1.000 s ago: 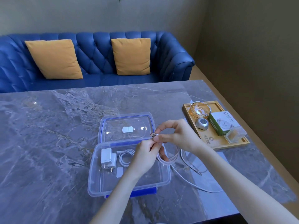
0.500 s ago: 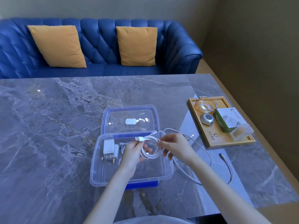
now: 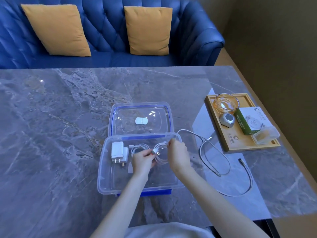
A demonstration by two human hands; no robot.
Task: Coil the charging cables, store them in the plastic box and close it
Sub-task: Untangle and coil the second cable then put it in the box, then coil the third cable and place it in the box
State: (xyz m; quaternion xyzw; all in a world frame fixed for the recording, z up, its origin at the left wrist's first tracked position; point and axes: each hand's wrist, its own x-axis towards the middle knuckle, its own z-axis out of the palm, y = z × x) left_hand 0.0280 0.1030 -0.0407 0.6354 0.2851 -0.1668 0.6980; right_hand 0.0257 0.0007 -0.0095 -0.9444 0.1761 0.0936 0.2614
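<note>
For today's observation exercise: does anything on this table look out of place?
One cable sprawls loose on the table right of the plastic box, uncoiled. Nothing looks spilled or damaged.

Two hands: left [image 3: 143, 160], right [image 3: 178, 154]. One clear box [image 3: 106, 177] and one lid [image 3: 140, 120]. One white charger [image 3: 118, 152] in the box. Two coiled white cables show in the box, one [image 3: 139, 146] beside the charger, one [image 3: 160, 154] between the hands. One loose cable [image 3: 223, 169] lies on the worktop [image 3: 60, 117]. One wooden tray [image 3: 229, 143] carries one glass dish [image 3: 225, 104], one silver gadget [image 3: 227, 120], one green-and-white carton [image 3: 249, 120] and one small clear case [image 3: 265, 137]. One sofa [image 3: 106, 31] with two yellow cushions [image 3: 56, 30] [image 3: 148, 30].
</note>
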